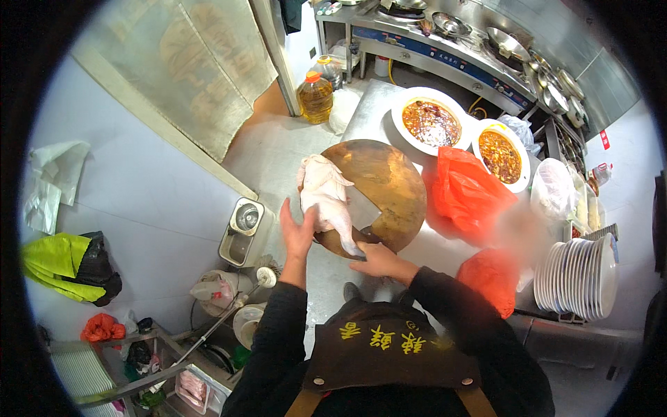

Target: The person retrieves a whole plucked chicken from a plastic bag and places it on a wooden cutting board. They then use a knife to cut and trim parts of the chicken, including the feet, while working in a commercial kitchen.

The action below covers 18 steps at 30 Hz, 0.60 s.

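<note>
A plucked raw bird, seemingly a duck or chicken point(325, 193), lies along the left edge of a round wooden chopping block point(398, 193). My left hand point(298, 229) is at the bird's left side, thumb and fingers spread, the thumb against its skin. Around the lower end of the bird's leg close the fingers of my right hand point(379, 259). A cleaver with a broad metal blade point(359, 208) lies flat on the block, partly hidden by the bird.
Two white bowls of red, oily food point(398, 122) stand beyond the block. Red plastic bags point(458, 193) lie to its right, near upright stacked plates point(570, 279). Woks point(508, 44) rest on the far stove. Oil jugs point(316, 99) stand on the floor.
</note>
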Available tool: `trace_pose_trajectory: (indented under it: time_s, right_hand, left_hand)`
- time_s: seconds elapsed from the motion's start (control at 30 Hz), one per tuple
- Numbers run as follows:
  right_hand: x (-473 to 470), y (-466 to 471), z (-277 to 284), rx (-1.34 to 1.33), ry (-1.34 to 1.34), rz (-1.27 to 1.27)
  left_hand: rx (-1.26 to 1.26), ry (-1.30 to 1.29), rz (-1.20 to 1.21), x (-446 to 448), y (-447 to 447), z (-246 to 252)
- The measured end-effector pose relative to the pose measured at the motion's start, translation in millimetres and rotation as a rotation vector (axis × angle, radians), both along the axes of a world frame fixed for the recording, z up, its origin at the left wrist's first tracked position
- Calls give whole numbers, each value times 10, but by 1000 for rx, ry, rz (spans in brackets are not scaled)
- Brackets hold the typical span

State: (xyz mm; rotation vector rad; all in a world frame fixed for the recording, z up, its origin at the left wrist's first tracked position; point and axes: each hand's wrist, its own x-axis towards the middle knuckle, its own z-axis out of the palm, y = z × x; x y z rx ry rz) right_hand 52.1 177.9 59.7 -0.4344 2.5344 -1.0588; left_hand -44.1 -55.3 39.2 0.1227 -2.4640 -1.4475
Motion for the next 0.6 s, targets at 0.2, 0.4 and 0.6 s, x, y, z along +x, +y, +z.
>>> trace_pose_trajectory:
  time_s: [0.2, 0.4, 0.6]
  right_hand:
    - [2, 272, -86, 160, 195, -404]
    - [-150, 415, -276, 259, 59, -179]
    - [-566, 1118, 1, 433, 76, -239]
  left_hand:
    - [-15, -45, -229, -324, 365, 39]
    - [182, -58, -197, -249, 406, 180]
    - [228, -145, -295, 154, 734, 238]
